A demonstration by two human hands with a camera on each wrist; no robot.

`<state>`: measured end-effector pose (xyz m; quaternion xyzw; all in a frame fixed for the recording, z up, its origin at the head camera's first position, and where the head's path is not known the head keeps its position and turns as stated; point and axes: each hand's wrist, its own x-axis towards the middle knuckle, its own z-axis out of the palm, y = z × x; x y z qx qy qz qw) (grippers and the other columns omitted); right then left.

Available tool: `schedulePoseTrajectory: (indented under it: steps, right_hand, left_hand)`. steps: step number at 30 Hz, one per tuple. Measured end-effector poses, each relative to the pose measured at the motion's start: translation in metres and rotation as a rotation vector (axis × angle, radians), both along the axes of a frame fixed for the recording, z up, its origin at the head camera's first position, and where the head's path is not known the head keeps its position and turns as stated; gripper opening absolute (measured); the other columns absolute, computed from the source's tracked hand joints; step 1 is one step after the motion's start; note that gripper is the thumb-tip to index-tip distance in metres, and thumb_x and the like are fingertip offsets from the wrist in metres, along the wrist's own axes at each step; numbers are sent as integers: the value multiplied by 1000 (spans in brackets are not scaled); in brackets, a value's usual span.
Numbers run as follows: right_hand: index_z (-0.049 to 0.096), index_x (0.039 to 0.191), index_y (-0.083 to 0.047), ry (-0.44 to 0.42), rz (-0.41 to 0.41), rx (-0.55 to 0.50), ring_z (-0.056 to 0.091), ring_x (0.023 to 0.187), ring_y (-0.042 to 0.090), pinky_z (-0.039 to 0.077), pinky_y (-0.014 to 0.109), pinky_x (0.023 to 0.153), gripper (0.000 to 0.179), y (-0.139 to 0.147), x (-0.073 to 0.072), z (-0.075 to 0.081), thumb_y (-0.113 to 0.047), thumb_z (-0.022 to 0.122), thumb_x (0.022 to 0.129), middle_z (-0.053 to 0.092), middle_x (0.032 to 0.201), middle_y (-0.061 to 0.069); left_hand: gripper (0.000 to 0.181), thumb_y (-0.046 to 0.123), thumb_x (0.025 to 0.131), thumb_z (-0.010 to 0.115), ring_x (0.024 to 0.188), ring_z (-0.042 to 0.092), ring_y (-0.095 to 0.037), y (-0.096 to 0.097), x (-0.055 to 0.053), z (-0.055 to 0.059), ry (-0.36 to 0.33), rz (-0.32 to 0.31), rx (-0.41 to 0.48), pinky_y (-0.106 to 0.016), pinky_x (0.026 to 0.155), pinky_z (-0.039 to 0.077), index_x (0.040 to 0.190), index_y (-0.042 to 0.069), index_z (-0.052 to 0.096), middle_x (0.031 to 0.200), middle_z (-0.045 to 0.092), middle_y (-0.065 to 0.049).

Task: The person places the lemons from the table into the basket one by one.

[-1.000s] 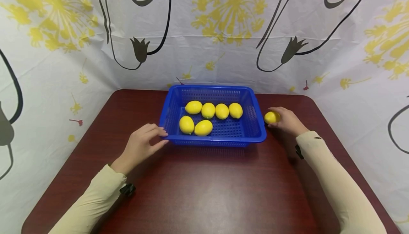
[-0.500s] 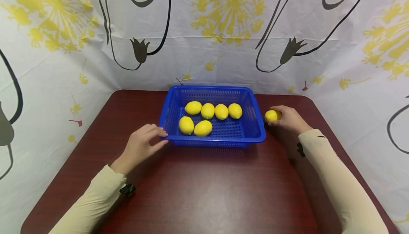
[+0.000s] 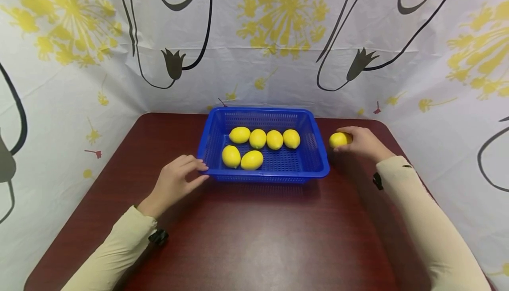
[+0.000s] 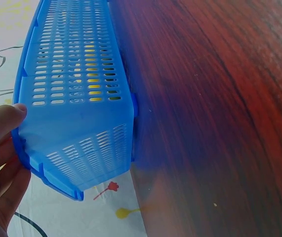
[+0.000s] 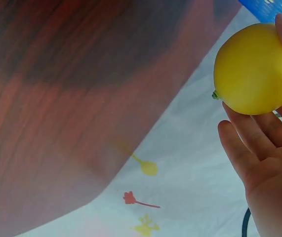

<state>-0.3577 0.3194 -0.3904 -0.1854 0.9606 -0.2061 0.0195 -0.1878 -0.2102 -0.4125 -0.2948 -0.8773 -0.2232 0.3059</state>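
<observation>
A blue plastic basket (image 3: 270, 174) with slotted walls stands toward the back of the table, several yellow lemons (image 3: 252, 160) lying inside it. At its near left corner, my left hand (image 3: 175, 180) pinches the rim; the left wrist view shows the thumb (image 4: 20, 111) on one side of the rim and the fingers on the other. Right of the basket, my right hand (image 3: 365, 143) holds another lemon (image 5: 252, 69) between thumb and fingers, its small green stem end showing in the right wrist view. That lemon is apart from the basket's right wall.
The dark reddish wooden table (image 3: 254, 238) has rounded corners. Behind it and at both sides hangs a white curtain (image 3: 230, 66) printed with yellow and dark flowers. A small black device (image 3: 159, 237) sits at the left wrist, another (image 3: 377, 181) at the right.
My right hand has moved slightly away and to the right, raising the lemon and widening its distance from the basket. The left hand keeps its grip on the rim.
</observation>
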Motion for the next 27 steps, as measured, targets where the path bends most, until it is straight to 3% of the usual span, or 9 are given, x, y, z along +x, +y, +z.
schedulePoseTrajectory:
  steps: [6,15,27]
  right_hand:
    - [55,137,-5,-6,-9,13,58,106,35,49,52,94,69,-3,5,11,-37,81,81,63,127,21]
    - [58,132,-8,6,-25,27,59,102,33,50,52,92,62,-11,11,30,-35,81,81,65,120,19]
    - [62,130,-11,49,21,38,59,94,27,47,39,81,63,-19,19,51,-44,81,79,69,109,13]
  left_hand:
    - [30,16,68,90,88,66,-16,1,1,1,-4,11,-3,-34,76,57,93,13,74,90,72,0]
    - [28,16,71,88,88,66,-17,0,1,0,-4,3,-5,-34,76,57,94,13,74,91,73,0]
    - [28,17,70,89,87,65,-17,1,1,1,10,6,-5,-34,75,57,93,13,74,90,73,0]
